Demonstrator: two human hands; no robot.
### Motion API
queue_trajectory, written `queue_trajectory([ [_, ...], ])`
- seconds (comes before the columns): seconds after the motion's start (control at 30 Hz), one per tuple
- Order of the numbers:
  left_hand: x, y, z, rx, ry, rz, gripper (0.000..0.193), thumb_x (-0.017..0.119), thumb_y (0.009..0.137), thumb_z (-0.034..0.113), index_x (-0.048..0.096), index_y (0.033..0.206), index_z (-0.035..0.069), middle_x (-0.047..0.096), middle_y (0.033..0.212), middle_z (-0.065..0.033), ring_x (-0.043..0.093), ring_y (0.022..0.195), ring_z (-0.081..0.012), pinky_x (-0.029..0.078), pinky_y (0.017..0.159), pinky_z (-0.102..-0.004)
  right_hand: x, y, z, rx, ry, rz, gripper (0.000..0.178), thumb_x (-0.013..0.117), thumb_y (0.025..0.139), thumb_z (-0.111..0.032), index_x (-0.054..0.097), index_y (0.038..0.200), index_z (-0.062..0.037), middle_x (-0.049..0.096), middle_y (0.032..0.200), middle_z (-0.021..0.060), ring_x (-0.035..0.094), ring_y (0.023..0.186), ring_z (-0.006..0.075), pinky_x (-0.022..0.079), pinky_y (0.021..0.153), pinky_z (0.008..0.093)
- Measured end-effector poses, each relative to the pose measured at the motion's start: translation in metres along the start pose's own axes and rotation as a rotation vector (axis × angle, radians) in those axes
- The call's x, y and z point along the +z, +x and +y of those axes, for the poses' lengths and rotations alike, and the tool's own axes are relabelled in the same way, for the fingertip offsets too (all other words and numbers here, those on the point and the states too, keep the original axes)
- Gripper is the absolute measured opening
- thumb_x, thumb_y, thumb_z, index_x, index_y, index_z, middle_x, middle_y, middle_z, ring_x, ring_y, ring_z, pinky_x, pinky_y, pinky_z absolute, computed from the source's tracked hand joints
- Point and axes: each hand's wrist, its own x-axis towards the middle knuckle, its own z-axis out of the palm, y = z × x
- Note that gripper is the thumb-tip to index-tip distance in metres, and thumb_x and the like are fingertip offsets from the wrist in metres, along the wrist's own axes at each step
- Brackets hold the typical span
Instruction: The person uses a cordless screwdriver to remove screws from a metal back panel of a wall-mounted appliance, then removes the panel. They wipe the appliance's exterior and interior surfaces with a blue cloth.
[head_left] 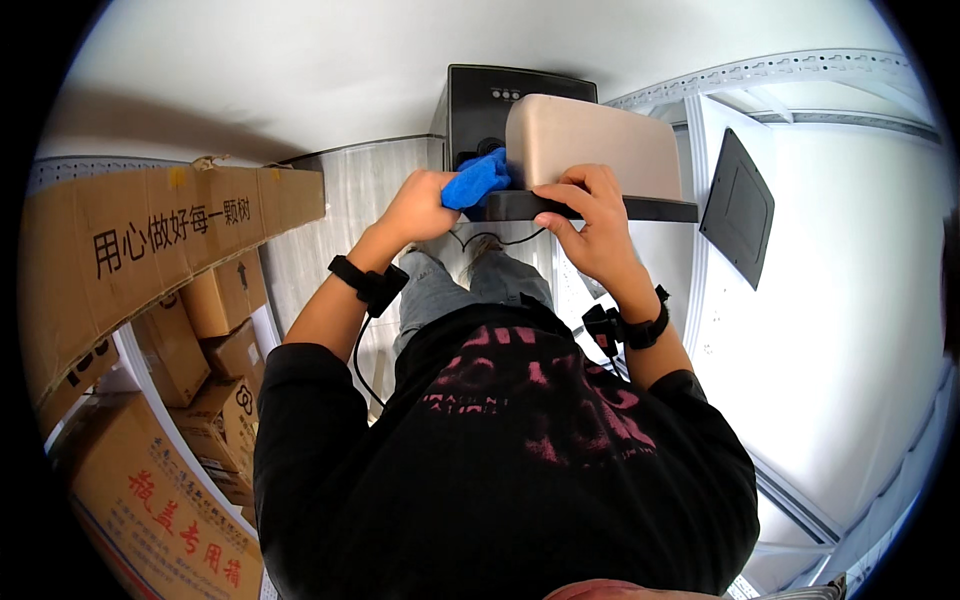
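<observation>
My left hand is closed around a bunched blue cloth, which is pressed near the left end of a beige, round-cornered box-shaped piece. A black rim runs along the near edge of that piece. My right hand pinches this rim, thumb below and fingers over the top. Behind stands a black boxy unit with a row of small round silver parts near its far edge. The beige piece covers part of the unit, so whether the two are joined cannot be seen.
On my left, a long cardboard sheet fronts a shelf with several cardboard boxes. At right, a dark grey panel lies on a white surface beside perforated metal rails. A dark cord hangs below the rim.
</observation>
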Motion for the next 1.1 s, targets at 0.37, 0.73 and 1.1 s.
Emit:
queue_trajectory([
  [0.37,-0.011,-0.024,0.066,0.312,-0.167,0.288,0.029,0.071,0.073,0.004,0.061,0.099,0.000,0.060,0.109,-0.0155,0.060,0.096,-0.0301,0.046,0.084,-0.0361,0.004,0.004,-0.001,-0.010,-0.008,0.012,0.026,0.076,0.069,-0.018,0.069,0.091,-0.0085,0.054,0.090,0.0081,0.051,0.085,0.0281,0.041,0.075,0.0372],
  [0.73,-0.007,-0.023,0.067,0.375,-0.193,0.250,0.022,0.072,0.064,-0.004,0.060,0.081,0.003,0.061,0.111,-0.0154,0.059,0.099,-0.0331,0.047,0.084,-0.0373,0.001,0.001,-0.003,0.012,0.005,-0.007,0.023,0.075,0.068,-0.017,0.068,0.088,-0.0087,0.053,0.088,0.0080,0.050,0.085,0.0284,0.040,0.076,0.0384],
  [1.1,-0.008,-0.003,0.069,0.199,-0.325,0.183,0.023,0.064,0.064,-0.012,0.060,0.081,0.002,0.065,0.092,-0.0097,0.062,0.085,-0.0241,0.048,0.074,-0.0317,0.005,0.004,-0.001,0.011,0.009,0.009,0.021,0.075,0.066,-0.015,0.065,0.083,-0.0079,0.051,0.085,0.0076,0.049,0.081,0.0282,0.039,0.073,0.0381],
])
